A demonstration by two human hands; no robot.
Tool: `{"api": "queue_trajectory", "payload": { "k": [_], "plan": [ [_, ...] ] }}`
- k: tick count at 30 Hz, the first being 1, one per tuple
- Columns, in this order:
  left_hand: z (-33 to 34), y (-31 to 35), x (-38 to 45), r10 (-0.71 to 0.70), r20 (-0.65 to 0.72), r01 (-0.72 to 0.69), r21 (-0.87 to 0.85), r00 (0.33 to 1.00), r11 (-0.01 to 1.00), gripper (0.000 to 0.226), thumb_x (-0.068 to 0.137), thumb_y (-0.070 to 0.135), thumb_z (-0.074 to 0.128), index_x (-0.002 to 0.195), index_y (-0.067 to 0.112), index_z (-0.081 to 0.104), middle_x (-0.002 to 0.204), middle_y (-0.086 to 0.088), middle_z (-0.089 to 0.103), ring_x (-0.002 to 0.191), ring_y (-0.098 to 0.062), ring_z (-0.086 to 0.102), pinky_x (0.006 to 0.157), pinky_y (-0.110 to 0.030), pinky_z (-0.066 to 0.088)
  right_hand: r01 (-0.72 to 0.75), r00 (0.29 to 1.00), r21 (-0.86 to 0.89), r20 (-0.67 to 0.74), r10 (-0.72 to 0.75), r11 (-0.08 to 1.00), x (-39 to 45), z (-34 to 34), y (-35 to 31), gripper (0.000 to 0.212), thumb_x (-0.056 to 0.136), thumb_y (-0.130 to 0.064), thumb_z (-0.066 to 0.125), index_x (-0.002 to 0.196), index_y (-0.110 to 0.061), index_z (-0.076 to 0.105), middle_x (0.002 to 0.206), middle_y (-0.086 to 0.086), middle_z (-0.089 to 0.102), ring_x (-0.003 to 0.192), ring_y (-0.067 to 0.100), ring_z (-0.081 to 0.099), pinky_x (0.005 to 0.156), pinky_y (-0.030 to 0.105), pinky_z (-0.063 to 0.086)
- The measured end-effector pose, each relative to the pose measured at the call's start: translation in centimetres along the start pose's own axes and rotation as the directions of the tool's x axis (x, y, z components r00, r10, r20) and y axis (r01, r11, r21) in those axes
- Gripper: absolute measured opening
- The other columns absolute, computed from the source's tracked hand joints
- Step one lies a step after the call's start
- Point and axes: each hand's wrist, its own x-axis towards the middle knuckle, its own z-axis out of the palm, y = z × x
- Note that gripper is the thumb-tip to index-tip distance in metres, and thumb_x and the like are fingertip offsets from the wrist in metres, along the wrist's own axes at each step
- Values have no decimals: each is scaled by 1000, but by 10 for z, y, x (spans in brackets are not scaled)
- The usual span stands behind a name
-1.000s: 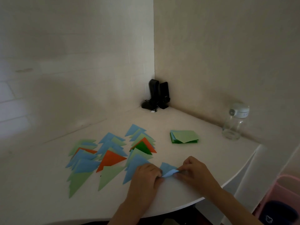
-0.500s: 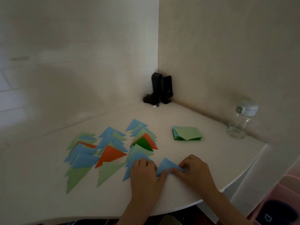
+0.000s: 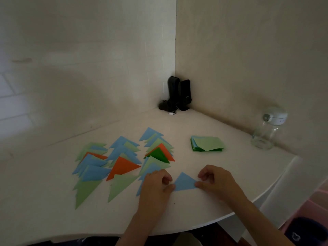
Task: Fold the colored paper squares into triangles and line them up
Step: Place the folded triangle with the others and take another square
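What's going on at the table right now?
A person is folding paper. Both hands hold a blue triangle flat on the table: the left hand at its left corner, the right hand at its right corner. Left of it lie three rows of overlapping folded triangles in blue, green and orange. A stack of unfolded squares sits further back.

Two hands, one bottle
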Motion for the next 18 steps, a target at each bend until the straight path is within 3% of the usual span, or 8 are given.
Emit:
{"api": "queue_trajectory", "payload": {
  "k": [2,5,9,13,18],
  "plan": [
    [-4,-1,-2,1,3,-1,-54,1000,999,29,71,4,74,74,27,57,77,7,59,73,-9,55,69,-24,49,0,1000,0,1,0,1000,-2,-1,0,26,66,-16,82,71,-29,60,71,-10,62,63,-7,52,59,8,39],
    [-7,1,-6,52,-34,-52,9,998,999,28,72,-3,71,74,23,60,79,7,62,72,-5,56,68,-12,43,1,1000,-16,-12,-1,1000,-6,0,-1,27,68,-15,80,72,-32,60,72,-11,61,66,-8,52,61,7,39],
    [-2,16,-10,121,-31,-111,218,992,970,8,86,7,58,90,12,63,90,-3,59,85,-16,53,73,-30,44,19,999,-38,-42,-20,999,-11,4,-2,27,70,-17,78,73,-35,59,74,-12,60,67,-2,54,63,6,39],
    [8,38,-15,60,6,-58,352,998,934,21,93,28,53,110,14,54,109,-2,48,102,-18,45,82,-28,39,13,998,-48,-62,-16,999,-14,6,-4,23,72,-19,77,77,-33,61,72,-12,60,66,0,53,64,8,38],
    [13,41,-9,-36,3,34,268,999,963,25,87,17,62,110,15,53,106,-3,49,96,-19,50,77,-25,38,2,997,-35,-77,-5,999,-16,8,-3,19,72,-18,77,81,-30,64,74,-12,60,69,0,55,70,16,43]
  ]
}}
